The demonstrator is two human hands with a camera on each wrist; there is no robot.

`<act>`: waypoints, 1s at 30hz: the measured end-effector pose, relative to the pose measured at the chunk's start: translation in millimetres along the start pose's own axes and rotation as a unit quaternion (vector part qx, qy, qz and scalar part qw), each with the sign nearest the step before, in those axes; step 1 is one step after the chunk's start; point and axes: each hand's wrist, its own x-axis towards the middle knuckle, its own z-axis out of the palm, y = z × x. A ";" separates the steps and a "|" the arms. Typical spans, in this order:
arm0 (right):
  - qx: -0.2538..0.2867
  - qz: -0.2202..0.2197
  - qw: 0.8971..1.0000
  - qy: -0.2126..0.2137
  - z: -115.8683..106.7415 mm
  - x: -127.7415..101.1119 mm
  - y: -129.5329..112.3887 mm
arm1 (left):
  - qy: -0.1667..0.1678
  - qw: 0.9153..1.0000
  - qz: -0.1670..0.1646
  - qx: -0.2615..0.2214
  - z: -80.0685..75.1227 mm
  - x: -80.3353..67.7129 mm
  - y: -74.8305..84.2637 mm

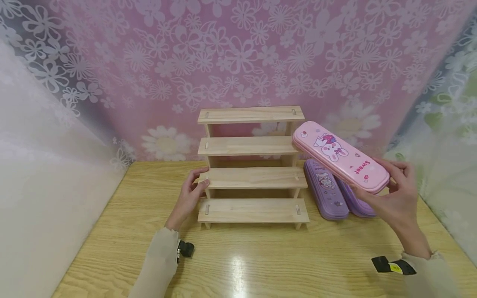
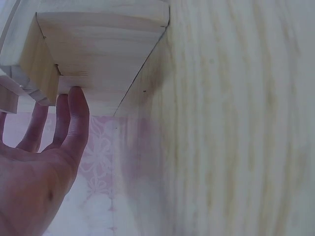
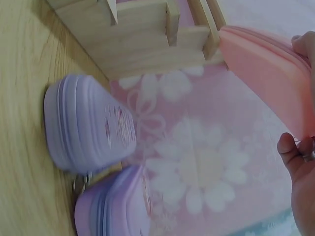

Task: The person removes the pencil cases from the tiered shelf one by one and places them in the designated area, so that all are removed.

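A pink pencil case (image 1: 340,156), printed with a rabbit and the word "Sweet", is held in the air by the right hand (image 1: 398,198), thumb and fingers pinched round its near end at 4 o'clock, while its far end points to 10 o'clock beside the wooden stepped shelf (image 1: 253,165). The case is judged rigid, light and smooth, so it may slip; a hold nearer its middle would tilt less. The left hand (image 1: 190,194) rests with straight fingers against the shelf's left side at 9 o'clock. Two purple pencil cases (image 1: 326,190) lie on the wooden table (image 1: 238,256) below the pink one
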 end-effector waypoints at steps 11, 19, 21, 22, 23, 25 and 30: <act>-0.126 0.002 0.989 0.079 -43.9 -16.7 56.7 | 0.000 1.000 -0.003 0.000 -0.4 0.0 0.8; -0.209 0.028 0.972 0.106 -67.0 -34.2 86.7 | -0.003 1.000 -0.002 -0.009 0.0 0.6 1.4; -0.226 0.031 0.968 0.101 -71.7 -37.3 93.9 | -0.003 1.000 -0.001 -0.011 -0.2 0.6 1.0; -0.234 0.031 0.967 0.095 -74.0 -38.8 97.3 | -0.003 1.000 0.000 -0.011 -0.2 0.6 0.8; -0.240 0.029 0.966 0.091 -76.1 -40.3 100.5 | -0.002 1.000 0.001 -0.011 -0.1 0.7 0.7; -0.246 0.029 0.964 0.093 -78.8 -42.3 106.9 | 0.000 1.000 0.002 -0.011 0.1 0.8 0.5; -0.267 0.062 0.957 0.095 -84.0 -47.4 116.2 | 0.002 1.000 0.004 -0.014 1.2 0.5 1.0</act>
